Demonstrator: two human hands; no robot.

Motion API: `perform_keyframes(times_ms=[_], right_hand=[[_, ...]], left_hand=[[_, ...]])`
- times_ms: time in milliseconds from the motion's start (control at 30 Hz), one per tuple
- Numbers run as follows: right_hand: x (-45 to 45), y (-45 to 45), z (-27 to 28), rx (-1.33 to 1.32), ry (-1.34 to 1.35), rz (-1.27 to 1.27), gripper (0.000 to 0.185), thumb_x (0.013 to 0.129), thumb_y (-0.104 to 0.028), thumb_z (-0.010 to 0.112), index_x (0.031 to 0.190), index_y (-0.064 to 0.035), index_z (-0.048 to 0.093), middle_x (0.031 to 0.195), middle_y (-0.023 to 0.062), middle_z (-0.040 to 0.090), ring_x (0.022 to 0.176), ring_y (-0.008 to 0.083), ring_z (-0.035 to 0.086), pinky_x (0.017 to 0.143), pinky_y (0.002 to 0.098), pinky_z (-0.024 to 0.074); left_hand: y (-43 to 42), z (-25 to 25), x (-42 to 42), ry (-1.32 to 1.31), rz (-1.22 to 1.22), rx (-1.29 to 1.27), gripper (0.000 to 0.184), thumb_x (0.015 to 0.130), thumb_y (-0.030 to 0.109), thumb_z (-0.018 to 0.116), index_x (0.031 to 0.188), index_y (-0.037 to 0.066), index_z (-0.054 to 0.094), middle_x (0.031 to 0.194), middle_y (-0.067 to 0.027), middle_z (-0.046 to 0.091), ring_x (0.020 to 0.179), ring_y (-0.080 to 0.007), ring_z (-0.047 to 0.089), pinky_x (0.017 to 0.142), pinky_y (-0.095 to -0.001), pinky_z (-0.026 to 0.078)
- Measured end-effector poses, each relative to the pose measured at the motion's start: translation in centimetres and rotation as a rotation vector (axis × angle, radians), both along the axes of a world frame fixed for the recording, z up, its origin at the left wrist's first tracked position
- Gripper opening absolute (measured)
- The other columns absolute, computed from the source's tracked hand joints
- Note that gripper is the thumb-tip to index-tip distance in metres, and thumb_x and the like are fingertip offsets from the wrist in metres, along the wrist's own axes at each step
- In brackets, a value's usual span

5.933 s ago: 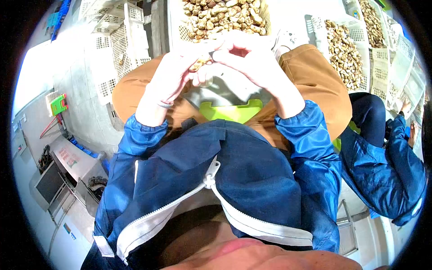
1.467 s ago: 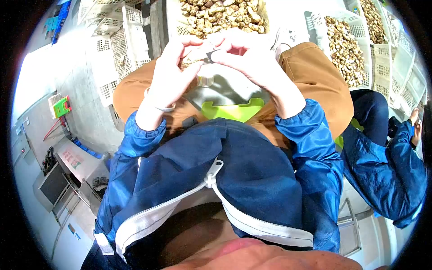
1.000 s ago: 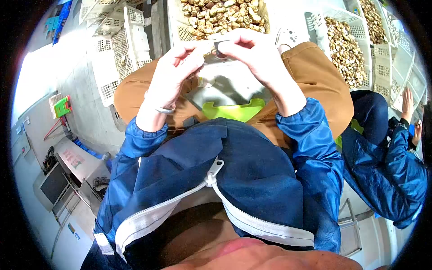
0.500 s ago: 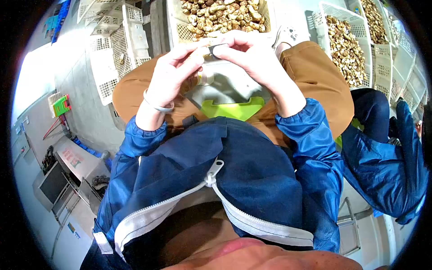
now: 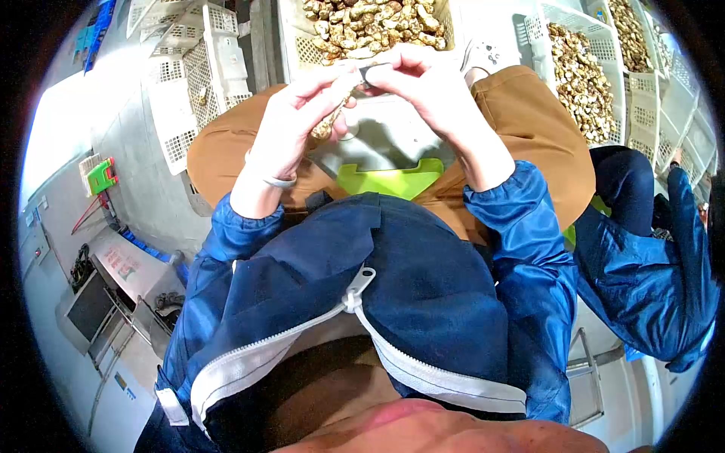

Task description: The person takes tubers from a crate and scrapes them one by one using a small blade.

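My left hand (image 5: pixel 291 121) is closed round a long, brown-and-cream mushroom (image 5: pixel 326 124), its speckled end sticking out below my fingers. Between the thumb and fingers of my right hand (image 5: pixel 423 83) is a small dark tool (image 5: pixel 374 73), partly covered, possibly a little knife. Its inner end meets the upper part of the mushroom, where my two hands come together. Just beyond them stands a white crate (image 5: pixel 306 53) full of similar mushrooms (image 5: pixel 370 26).
A bright green piece (image 5: pixel 389 180) lies between my knees. More perforated crates, some full of mushrooms (image 5: pixel 578 83), stand at the right. Stacked crates (image 5: pixel 200 83) are at the left. Another person's blue sleeve (image 5: pixel 649 287) is close on my right.
The mushroom has turned in my left hand, so its speckled lower end now shows. My right hand has shifted slightly up and right with the dark tool.
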State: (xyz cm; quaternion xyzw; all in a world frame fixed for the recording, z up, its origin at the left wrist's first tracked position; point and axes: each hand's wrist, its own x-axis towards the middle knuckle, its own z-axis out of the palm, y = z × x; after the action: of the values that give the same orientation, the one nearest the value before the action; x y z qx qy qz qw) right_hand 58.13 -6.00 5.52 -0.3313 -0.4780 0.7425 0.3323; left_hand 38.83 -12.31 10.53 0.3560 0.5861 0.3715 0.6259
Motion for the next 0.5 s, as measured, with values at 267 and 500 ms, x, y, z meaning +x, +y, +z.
perform_keyframes(times_ms=[267, 500], right_hand=[[0.0, 0.2, 0.0, 0.079, -0.037, 0.017, 0.013, 0.087, -0.013, 0.070, 0.091, -0.0008, 0.069, 0.094, 0.0050, 0.068, 0.084, 0.0066, 0.062, 0.074, 0.0228, 0.0513], [0.4, 0.3, 0.3, 0.018, -0.074, 0.076, 0.016, 0.088, -0.014, 0.071, 0.100, -0.0026, 0.070, 0.087, 0.0013, 0.068, 0.080, 0.0075, 0.061, 0.074, 0.0237, 0.0510]], left_hand=[[0.2, -0.5, -0.6, -0.223, 0.049, -0.118, 0.031, 0.100, 0.018, 0.053, 0.126, 0.001, 0.055, 0.090, -0.0102, 0.069, 0.058, -0.0101, 0.061, 0.049, -0.0185, 0.047], [0.2, -1.6, -1.7, -0.613, -0.017, -0.167, 0.029, 0.100, 0.021, 0.050, 0.116, -0.002, 0.055, 0.091, -0.0167, 0.068, 0.059, -0.0116, 0.059, 0.044, -0.0182, 0.045]])
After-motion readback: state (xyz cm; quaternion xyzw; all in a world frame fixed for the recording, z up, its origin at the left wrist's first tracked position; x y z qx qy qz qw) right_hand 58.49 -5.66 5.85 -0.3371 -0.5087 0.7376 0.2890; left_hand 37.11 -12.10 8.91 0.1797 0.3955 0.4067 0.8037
